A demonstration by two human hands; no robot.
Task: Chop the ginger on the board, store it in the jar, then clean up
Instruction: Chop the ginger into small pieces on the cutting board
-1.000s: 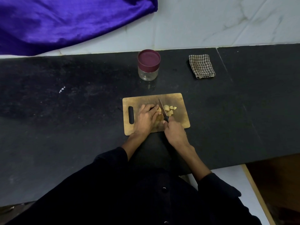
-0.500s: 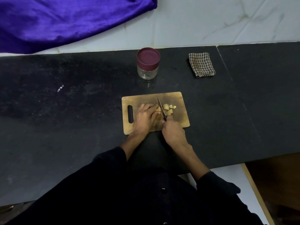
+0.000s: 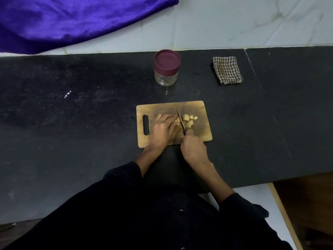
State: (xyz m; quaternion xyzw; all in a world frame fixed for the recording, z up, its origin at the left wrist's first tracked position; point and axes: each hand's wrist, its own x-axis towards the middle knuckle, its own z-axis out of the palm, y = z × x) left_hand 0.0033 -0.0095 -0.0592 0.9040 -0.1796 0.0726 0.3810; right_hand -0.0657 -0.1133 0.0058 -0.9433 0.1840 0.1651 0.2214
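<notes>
Black speckled bench point(image 3: 72, 141) ran the full width, with a seam line point(image 3: 250, 64) toward its right end and a small white mark point(image 3: 67, 94) on its left part. Purple velvety cloth point(image 3: 72, 20) was draped over the upper left, against a pale marble-look wall point(image 3: 234, 24). A folded brown-and-white checked cloth point(image 3: 227, 70) lay flat on the bench near the back edge, right of centre. At lower right, past the bench's front edge, a pale surface point(image 3: 252, 193) with a wooden strip point(image 3: 282, 213) beside it, then dark brown floor point(image 3: 310, 204). Dark buttoned clothing point(image 3: 162, 222) filled the bottom.
</notes>
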